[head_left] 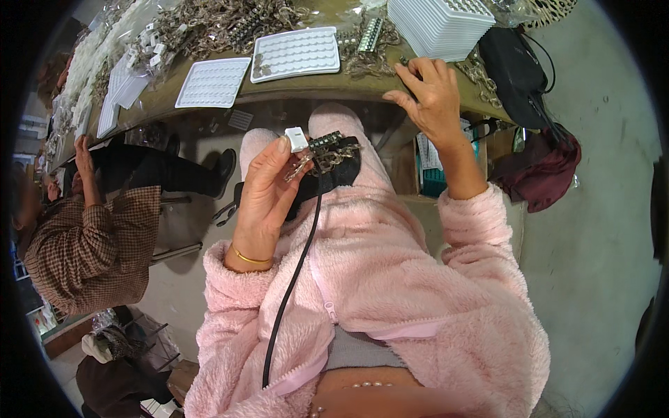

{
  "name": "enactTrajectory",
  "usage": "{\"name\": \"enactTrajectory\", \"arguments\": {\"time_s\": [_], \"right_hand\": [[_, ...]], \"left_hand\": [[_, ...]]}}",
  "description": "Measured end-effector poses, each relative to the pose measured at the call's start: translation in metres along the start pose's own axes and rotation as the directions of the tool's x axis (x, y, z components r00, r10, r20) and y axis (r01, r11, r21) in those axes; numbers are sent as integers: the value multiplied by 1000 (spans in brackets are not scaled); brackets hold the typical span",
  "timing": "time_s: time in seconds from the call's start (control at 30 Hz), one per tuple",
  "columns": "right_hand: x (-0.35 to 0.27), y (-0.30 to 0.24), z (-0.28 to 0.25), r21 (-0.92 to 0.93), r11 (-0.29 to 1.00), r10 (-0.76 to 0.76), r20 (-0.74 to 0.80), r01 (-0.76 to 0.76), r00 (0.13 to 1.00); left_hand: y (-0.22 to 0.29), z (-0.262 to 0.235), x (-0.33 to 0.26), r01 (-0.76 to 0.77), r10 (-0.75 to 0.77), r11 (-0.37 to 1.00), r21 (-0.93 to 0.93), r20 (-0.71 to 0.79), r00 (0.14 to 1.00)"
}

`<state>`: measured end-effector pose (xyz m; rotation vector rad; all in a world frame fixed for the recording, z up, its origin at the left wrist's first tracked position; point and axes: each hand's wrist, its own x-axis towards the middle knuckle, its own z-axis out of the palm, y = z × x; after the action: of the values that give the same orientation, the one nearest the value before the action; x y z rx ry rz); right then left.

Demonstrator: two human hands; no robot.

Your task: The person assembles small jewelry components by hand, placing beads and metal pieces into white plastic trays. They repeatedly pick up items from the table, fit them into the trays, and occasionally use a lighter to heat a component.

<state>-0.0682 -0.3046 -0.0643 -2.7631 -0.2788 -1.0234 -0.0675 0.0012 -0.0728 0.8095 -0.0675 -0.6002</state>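
Note:
My left hand (263,177) is closed on a small white block-shaped piece (296,139), pinched by the thumb and fingers above my lap. Just beside it, a dark strip of small parts (325,141) and a tangle of brownish, shiny pieces (334,159) lie on a black cloth (345,175) over my knee. My right hand (433,104) reaches over the table's near edge, thumb apart from the bent fingers. A small dark bit shows at its fingertips, too small to name, and I see nothing gripped between thumb and fingers.
White trays with rows of hollows (212,82) lie along the table edge, near a tall stack of white trays (440,31). Brownish pieces are heaped behind (223,28). A black bag (512,66) sits at right. Another person in a checked sleeve (87,244) sits left.

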Motion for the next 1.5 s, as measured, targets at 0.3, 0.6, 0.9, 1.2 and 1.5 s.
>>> {"name": "enactTrajectory", "arguments": {"time_s": [0.3, 0.6, 0.9, 1.2, 1.5], "right_hand": [[-23, 12, 2, 121, 983, -106, -253, 140, 962], [-4, -56, -24, 931, -8, 430, 333, -366, 839], [29, -120, -8, 892, -207, 185, 438, -401, 880], [43, -123, 0, 600, 753, -27, -381, 270, 924], [48, -121, -21, 593, 730, -210, -279, 340, 937]], "left_hand": [[2, 4, -4, -25, 26, 999, 32, -29, 999], [14, 33, -13, -31, 33, 978, 205, -8, 999], [24, 41, -22, -303, 296, 928, 219, 65, 953], [25, 46, -27, -395, 393, 859, 325, 75, 917], [34, 44, -30, -283, 301, 921, 267, -28, 953]]}}
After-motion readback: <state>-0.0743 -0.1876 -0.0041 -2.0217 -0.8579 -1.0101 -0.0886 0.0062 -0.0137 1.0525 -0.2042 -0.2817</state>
